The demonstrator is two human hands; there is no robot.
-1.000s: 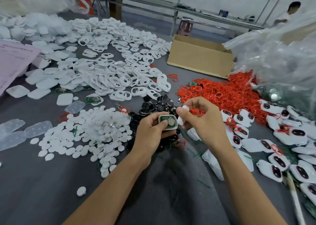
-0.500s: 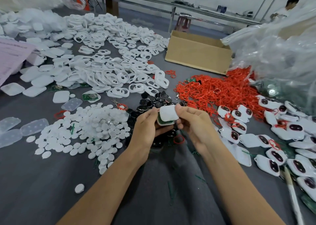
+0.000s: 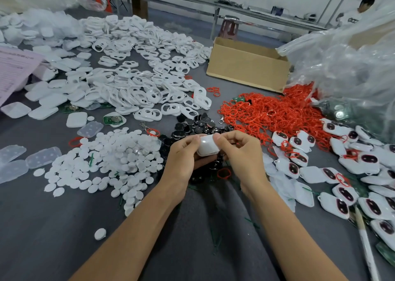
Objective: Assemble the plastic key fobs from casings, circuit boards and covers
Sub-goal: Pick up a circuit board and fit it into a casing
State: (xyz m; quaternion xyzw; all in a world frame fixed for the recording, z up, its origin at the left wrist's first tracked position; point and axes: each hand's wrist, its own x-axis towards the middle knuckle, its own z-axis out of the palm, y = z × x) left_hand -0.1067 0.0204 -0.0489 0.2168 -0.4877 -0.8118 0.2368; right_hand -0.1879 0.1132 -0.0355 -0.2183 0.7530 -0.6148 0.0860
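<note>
White cover (image 3: 208, 145) now hides the circuit board seen 1 s ago, L hand (image 3: 183, 159) cupping the key fob, R hand (image 3: 241, 152) pinching cover's edge, over mid-bench (image 3: 53, 227) by black discs (image 3: 198, 124), prob. snapping shut.

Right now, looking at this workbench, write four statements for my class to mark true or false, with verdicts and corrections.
1. The left hand and the right hand together grip one white rounded plastic casing. True.
2. A green circuit board shows on that casing. False: only white plastic shows.
3. The brown cardboard box sits left of the pile of white round discs. False: it sits to their right, farther back.
4. The heap of red plastic rings lies beyond the right hand. True.
</note>
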